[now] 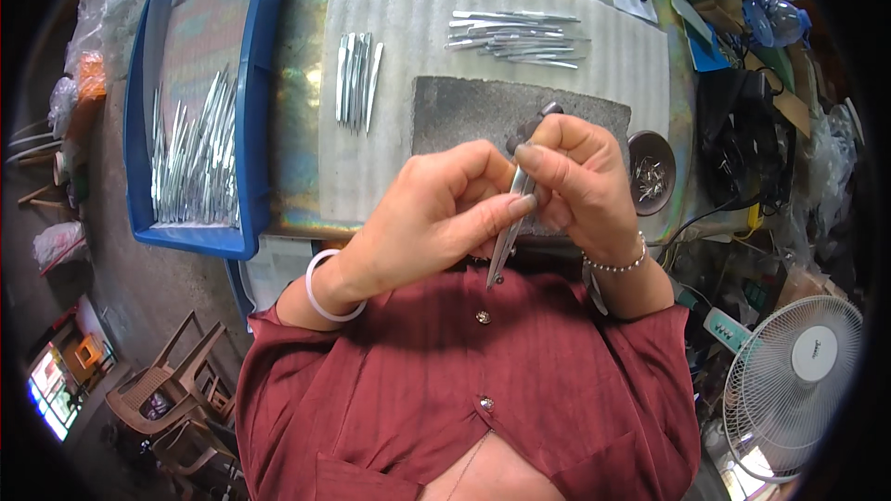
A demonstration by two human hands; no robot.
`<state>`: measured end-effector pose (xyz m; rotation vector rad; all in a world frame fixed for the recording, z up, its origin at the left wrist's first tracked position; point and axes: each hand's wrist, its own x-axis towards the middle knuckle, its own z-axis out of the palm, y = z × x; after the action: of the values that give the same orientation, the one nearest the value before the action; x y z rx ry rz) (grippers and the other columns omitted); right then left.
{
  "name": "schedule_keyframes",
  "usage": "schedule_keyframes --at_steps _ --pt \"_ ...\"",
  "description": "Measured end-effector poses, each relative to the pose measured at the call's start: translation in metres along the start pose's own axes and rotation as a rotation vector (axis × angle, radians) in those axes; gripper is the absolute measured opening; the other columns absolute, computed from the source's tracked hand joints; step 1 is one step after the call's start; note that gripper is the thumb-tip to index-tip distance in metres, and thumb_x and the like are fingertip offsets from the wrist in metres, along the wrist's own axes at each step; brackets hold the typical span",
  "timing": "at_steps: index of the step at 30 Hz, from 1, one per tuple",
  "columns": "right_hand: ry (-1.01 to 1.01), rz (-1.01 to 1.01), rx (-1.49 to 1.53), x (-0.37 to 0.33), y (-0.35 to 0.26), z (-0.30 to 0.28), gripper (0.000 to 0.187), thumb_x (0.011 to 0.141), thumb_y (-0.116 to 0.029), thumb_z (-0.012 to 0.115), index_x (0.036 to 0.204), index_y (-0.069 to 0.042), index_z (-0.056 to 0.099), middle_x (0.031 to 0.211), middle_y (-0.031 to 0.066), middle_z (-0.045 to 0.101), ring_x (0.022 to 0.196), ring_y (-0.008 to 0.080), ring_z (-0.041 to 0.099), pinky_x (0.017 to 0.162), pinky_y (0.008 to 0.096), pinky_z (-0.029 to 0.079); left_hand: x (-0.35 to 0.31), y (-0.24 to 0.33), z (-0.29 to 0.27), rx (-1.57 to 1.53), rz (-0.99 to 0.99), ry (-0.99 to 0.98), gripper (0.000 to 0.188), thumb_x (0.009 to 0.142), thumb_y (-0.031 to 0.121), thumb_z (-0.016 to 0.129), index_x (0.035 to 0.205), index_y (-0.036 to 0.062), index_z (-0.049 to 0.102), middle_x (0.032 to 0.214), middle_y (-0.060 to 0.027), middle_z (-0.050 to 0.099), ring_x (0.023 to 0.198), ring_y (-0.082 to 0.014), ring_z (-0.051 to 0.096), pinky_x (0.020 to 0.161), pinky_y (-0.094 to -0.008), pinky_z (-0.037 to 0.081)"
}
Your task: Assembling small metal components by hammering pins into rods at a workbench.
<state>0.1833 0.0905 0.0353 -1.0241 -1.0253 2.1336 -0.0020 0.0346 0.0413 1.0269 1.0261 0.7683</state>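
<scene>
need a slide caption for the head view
Left hand and right hand hold a slim metal object; blue tray at left.

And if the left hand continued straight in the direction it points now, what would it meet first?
Past the slim metal piece it pinches, the left hand would most likely meet the right hand first, close on its right; with one view, I cannot judge the exact depth between them.

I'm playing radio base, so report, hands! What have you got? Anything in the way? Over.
Left hand, right hand: fingers closed on slim metal piece. Piece slanted, partly hidden by fingers. Round bowl beside right hand; nothing seen blocking.
</scene>
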Motion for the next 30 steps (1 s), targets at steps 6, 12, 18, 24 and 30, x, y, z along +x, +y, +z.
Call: schedule_keyframes --at_steps 6,12,18,24,30 --pt "0.013 0.103 0.142 0.007 0.005 -0.004 0.02 0.089 -0.015 0.065 0.073 -0.006 0.057 0.058 0.0003 0.055 0.04 0.0033 0.042 0.035 0.017 0.032 0.01 0.001 -0.001 -0.271 -0.137 -0.041 0.014 0.092 0.013 0.061 0.091 0.001 0.053 0.067 -0.0013 0.06 0.052 -0.0058 0.058 0.044 -0.0177 0.045" --pt "0.04 0.066 0.149 0.006 0.008 -0.006 0.019 0.089 -0.015 0.065 0.074 -0.006 0.057 0.06 0.0005 0.055 0.04 0.0026 0.042 0.035 0.0165 0.032 0.014 0.002 0.0 -0.264 -0.138 -0.06 0.016 0.093 0.015 0.06 0.09 0.0015 0.052 0.065 -0.0022 0.059 0.048 -0.0069 0.058 0.039 -0.0179 0.045" --pt "0.076 0.047 0.141 0.006 0.007 -0.006 0.019 0.089 -0.015 0.064 0.074 -0.006 0.057 0.059 -0.0003 0.053 0.04 0.0023 0.041 0.035 0.0166 0.033 0.02 0.008 -0.001 -0.243 -0.172 -0.075 0.018 0.093 0.017 0.061 0.089 0.0019 0.052 0.063 -0.0021 0.059 0.047 -0.0072 0.058 0.039 -0.018 0.044" --pt "0.1 0.025 0.184 0.006 0.006 -0.005 0.019 0.09 -0.014 0.063 0.075 -0.006 0.056 0.06 -0.001 0.053 0.04 0.002 0.04 0.035 0.0173 0.032 0.028 0.019 -0.006 -0.19 -0.219 -0.112 0.022 0.092 0.021 0.062 0.088 0.0022 0.052 0.058 -0.0022 0.059 0.045 -0.0075 0.057 0.039 -0.0183 0.044" --pt "0.153 -0.087 0.181 -0.002 0.007 -0.002 0.02 0.091 -0.015 0.061 0.074 -0.006 0.054 0.06 -0.001 0.053 0.04 0.0025 0.04 0.035 0.0176 0.032 0.037 0.029 -0.008 -0.121 -0.223 -0.199 0.024 0.091 0.022 0.064 0.083 0.0032 0.052 0.057 -0.0018 0.058 0.045 -0.0071 0.056 0.039 -0.0183 0.043"
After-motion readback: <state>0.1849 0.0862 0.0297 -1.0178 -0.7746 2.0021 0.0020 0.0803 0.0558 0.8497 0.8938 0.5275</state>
